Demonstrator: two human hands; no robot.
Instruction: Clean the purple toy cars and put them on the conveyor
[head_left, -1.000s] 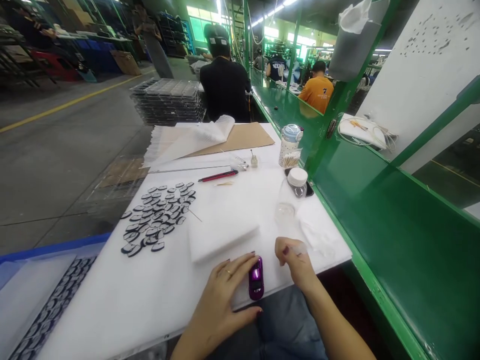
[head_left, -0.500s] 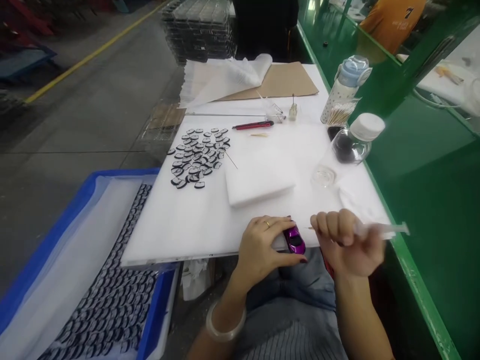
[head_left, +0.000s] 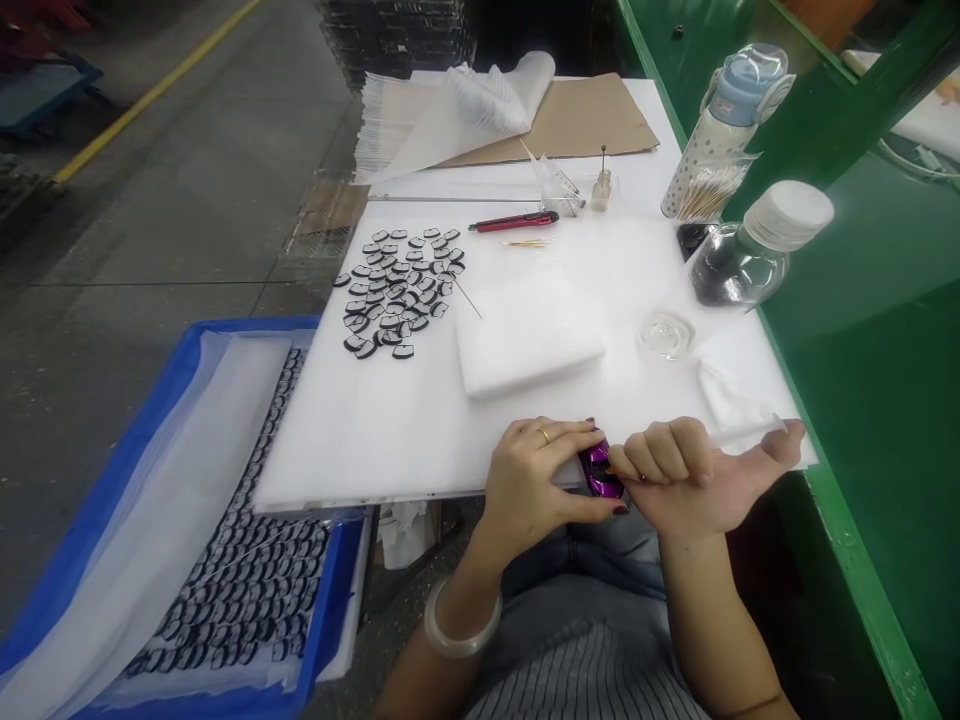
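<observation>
So the purple toy car (head_left: 600,470) sits right between the two hands, at the near edge of the white tabletop (head_left: 390,430). Left hand (head_left: 525,485) is on its left, pinching it end to end: fingers at the far end, thumb at the near one. Right hand (head_left: 679,480) is curled around what looks like a slim syringe (head_left: 742,437), fingertips right by the car's right side; can't tell if they touch. Long axis runs near-far, far end leaning left. No clue which end's the nose.
</observation>
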